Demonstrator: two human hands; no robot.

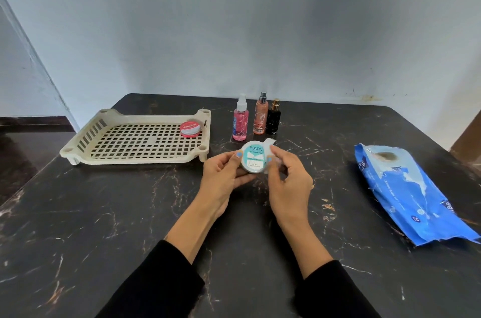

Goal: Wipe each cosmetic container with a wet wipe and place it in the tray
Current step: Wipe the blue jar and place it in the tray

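Observation:
A round white and teal Pond's jar (255,157) is held above the table, its lid facing me. My left hand (225,177) grips the jar from the left, thumb on the lid. My right hand (289,177) pinches the jar's right edge with a white wet wipe (270,143) bunched behind the fingers. A beige slotted tray (104,133) sits at the left with a red Vaseline tin (190,129) in its far right corner. Three spray bottles stand behind the jar: pink (240,121), peach (260,117) and black (273,118).
A blue wet-wipe pack (406,192) lies at the right on the black marble table (104,213). A pale wall runs behind the table's far edge. The table's left edge drops to a dark floor.

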